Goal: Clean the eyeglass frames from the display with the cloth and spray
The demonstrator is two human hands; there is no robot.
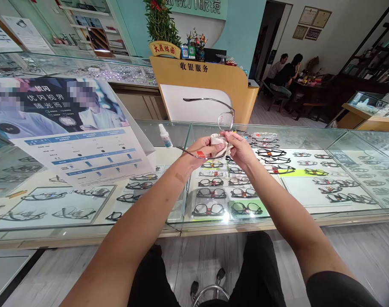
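Note:
Above the glass counter, my two hands meet around a pair of thin-framed eyeglasses (225, 120). One lens stands upright above my fingers, with its temple arm reaching up and left; the other arm curves below, past my left wrist. My left hand (204, 150) is closed on a pale cloth (217, 140), which wraps the lower lens and hides most of it. With fingers pinched at the middle of the frame, my right hand (239, 147) touches the cloth's edge. A small white spray bottle (165, 136) stands on the counter left of my hands.
A large folded printed sign (85, 140) stands on the counter at left. Rows of eyeglasses (211, 193) lie inside the glass display case (181, 232). Beyond is a wooden cashier desk (201, 72). Two people sit at a table at back right.

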